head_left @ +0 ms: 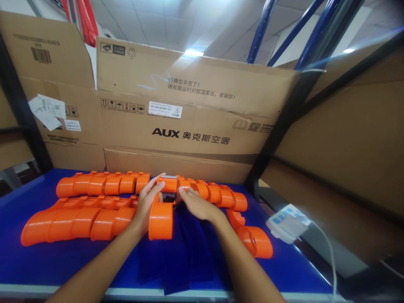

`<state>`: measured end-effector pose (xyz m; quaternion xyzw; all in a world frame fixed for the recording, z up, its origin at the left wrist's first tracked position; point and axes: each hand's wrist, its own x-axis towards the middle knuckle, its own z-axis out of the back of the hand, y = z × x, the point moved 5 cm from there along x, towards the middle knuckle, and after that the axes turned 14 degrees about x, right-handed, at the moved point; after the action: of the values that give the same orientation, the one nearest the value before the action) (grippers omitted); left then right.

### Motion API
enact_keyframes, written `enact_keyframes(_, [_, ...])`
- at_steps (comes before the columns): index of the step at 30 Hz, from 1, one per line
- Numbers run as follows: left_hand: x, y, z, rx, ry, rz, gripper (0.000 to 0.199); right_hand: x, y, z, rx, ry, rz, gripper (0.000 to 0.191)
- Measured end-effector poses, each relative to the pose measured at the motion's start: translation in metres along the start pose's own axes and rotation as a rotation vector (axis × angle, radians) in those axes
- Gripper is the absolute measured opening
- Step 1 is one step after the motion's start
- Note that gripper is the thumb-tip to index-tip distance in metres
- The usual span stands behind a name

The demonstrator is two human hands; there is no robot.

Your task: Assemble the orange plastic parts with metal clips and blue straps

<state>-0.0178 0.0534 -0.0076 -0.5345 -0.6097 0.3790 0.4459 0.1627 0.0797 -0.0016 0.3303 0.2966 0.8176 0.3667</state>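
My left hand grips an orange plastic ring-shaped part, thumb on its near face and fingers behind. A shiny pale strip shows along that part's top edge. My right hand is close to the part's right side, thumb toward it and fingers bent down. What lies under those fingers is hidden. Between my forearms, glossy dark blue strips lie on the blue table surface. Another orange part stands just in front of my left hand.
Rows of similar orange parts line the left side, with another row behind my right hand. More orange parts lie at right, near a white power strip with a cable. A cardboard panel closes off the back.
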Motion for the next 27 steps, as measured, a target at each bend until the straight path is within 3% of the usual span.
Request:
enact_keyframes(5, [0.003,0.003,0.002,0.030,-0.002,-0.002,0.071,0.000,0.003,0.001,0.054,0.004,0.068,0.069])
enact_keyframes(12, [0.003,0.004,0.004,0.061,-0.001,-0.015,0.072,0.001,0.012,0.002,0.032,-0.007,0.033,0.070])
enact_keyframes(20, [0.006,0.009,0.005,0.032,-0.011,-0.002,0.073,0.004,0.027,0.017,0.078,-0.082,0.132,0.060])
enact_keyframes(24, [0.004,0.008,0.004,0.049,-0.022,-0.005,0.072,0.006,0.023,0.028,0.083,-0.244,0.139,0.036])
enact_keyframes(27, [0.001,0.004,0.001,0.048,-0.026,-0.012,0.071,0.004,0.020,0.036,0.251,-0.422,0.168,0.024])
